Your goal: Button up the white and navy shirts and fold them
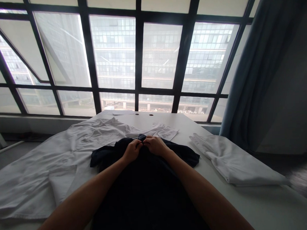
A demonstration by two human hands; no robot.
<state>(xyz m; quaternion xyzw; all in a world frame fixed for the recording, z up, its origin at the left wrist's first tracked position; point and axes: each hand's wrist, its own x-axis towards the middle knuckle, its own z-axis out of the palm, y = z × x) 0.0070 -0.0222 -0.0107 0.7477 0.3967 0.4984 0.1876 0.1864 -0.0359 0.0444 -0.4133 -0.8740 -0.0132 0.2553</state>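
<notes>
Both arms reach out in the head view, and it's the left hand (132, 150) and the right hand (154, 144) side by side over the dark shirt (144, 190)! The left grip is closed, thumb and fingers pinching the shirt's far end; the right grip is closed too, pinching the same fabric just beside it, though whether the fingertips touch each other is too dark to tell. The shirt lies along the middle of the white counter (274, 204), running toward the near edge, its far end bunched up and a flap spread to either side. Over on the left side of the counter, a wrinkled white cloth (41, 177) sprawls wide, reaching back toward the far edge. Out to the right, a folded white cloth (236, 158) lies by the right edge, apart from the shirt. Two dark holes (151, 115) sit at the far edge, windows (114, 55) rise beyond, and a curtain (258, 76) hangs at right.
</notes>
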